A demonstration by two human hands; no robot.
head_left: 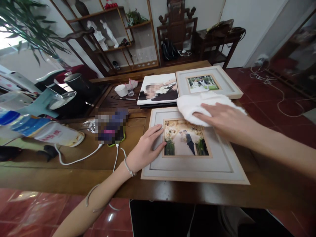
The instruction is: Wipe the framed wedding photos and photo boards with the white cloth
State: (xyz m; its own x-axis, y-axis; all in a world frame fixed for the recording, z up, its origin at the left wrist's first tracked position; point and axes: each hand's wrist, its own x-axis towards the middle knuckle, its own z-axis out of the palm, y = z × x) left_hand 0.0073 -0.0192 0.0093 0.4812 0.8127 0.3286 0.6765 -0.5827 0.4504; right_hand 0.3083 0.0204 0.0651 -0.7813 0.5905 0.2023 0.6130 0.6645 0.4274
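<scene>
A framed wedding photo (185, 141) with a wide pale mat and light wooden border lies flat before me on the table. My left hand (145, 146) rests on the left side of this frame, its fingers stretched out and slightly apart. In my right hand (219, 118) is a bunched white cloth (195, 107), pressed down over the frame's upper right part and covering that corner. The cloth also reaches the lower edge of a second picture frame (230, 84) behind. Beside that one lies a photo album (158, 77) with a white cover.
To the left are a phone (112, 126) on a stand with white cables, a large plastic jar (59, 133) and a dark pot (75, 84). A white cup (120, 90) stands on the tea tray. The wooden table's front edge (172, 191) runs close to me.
</scene>
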